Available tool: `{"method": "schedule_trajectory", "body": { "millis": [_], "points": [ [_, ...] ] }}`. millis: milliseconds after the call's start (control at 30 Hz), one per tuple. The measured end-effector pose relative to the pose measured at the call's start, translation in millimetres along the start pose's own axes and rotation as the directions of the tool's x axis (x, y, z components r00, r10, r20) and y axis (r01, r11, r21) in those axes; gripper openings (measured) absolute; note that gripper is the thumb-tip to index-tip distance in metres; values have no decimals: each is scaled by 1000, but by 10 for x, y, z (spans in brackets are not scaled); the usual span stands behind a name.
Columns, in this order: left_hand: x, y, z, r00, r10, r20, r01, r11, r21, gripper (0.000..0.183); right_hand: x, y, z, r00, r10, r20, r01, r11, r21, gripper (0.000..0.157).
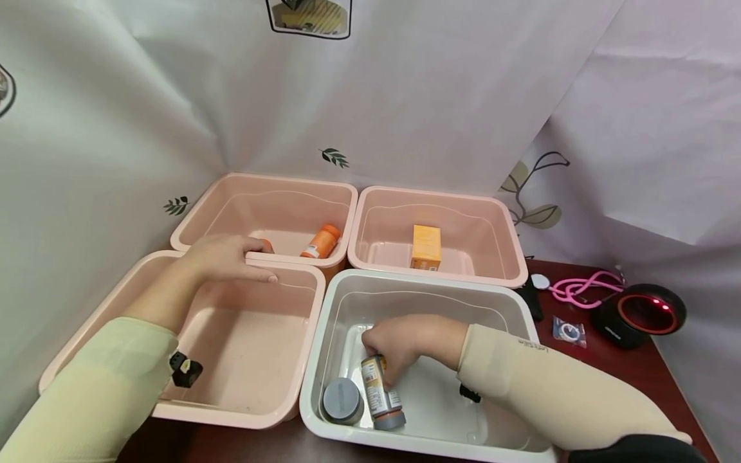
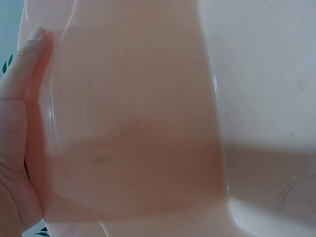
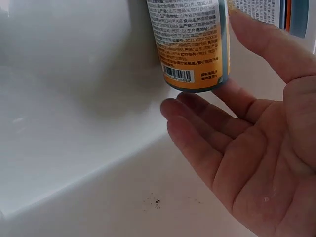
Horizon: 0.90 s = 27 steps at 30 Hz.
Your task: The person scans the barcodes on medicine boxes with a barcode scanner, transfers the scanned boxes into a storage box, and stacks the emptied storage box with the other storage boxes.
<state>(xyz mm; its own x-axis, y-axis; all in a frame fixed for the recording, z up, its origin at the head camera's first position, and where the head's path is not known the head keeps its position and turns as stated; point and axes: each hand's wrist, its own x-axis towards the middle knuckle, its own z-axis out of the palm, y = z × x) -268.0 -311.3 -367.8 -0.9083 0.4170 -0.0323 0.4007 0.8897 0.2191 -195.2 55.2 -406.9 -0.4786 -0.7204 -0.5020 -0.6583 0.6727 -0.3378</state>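
Observation:
My right hand [image 1: 399,344] reaches into the grey-white bin [image 1: 332,308] and pinches the base end of a supplement bottle [image 1: 377,386]. This bottle leans with its grey cap toward me. In the right wrist view, my thumb is at one side of the bottle [image 3: 190,49] and a finger passes behind it. Beside it stands a second grey-capped bottle [image 1: 341,400]. My left hand [image 1: 226,257] rests over the rim where the two left pink bins meet, its thumb on the near bin's inner side. An orange item [image 1: 267,245] shows just past its fingertips, mostly hidden.
An orange bottle [image 1: 321,242] lies in the far left pink bin [image 1: 260,180]. A yellow-orange box [image 1: 426,246] stands in the far right pink bin [image 1: 428,193]. To the right are a pink stethoscope [image 1: 579,289], a small packet [image 1: 569,331] and a black device [image 1: 631,315].

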Motion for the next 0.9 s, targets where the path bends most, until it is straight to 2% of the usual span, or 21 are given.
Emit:
{"method": "schedule_trajectory", "body": {
  "millis": [233,500,900],
  "points": [
    [-9,20,-15,1000,12,-5,-12,1000,-9,50,-31,1,-29,999,40,-12,-40,999,15,44],
    [-1,5,-1,1000,14,-10,-14,1000,-13,48,-50,19,-54,1000,2,-24,-1,999,38,45],
    [-13,11,1,1000,8,-11,-8,1000,-25,49,-79,10,-118,1000,-1,7,1,1000,24,54]
  ]
}}
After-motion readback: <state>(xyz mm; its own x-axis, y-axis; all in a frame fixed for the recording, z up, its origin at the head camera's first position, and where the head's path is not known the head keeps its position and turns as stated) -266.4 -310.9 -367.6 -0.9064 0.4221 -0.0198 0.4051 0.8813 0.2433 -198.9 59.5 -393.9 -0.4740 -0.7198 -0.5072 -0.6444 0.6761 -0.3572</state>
